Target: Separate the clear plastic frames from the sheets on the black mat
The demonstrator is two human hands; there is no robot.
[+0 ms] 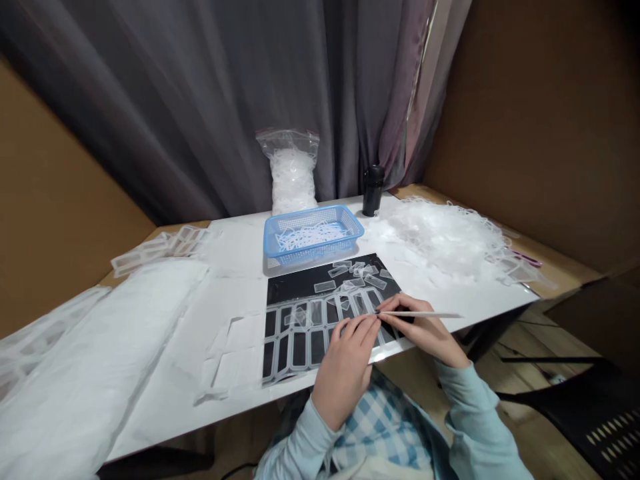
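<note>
My right hand pinches a slim white pen-like tool, its dark tip close to my left fingertips. Bent and close together, the fingers of my left hand meet the right fingertips over the sheet; whatever they grip is hidden. Below both hands lies a clear plastic sheet of joined rectangular frames, partly on a black mat. Several small clear rectangular pieces are scattered on the mat's far side and over the frames.
Behind the mat stands a blue basket holding thin white strips. A zip bag and black bottle stand at the back. White plastic loops pile up right; a wrapped white bundle and frame sheets lie left.
</note>
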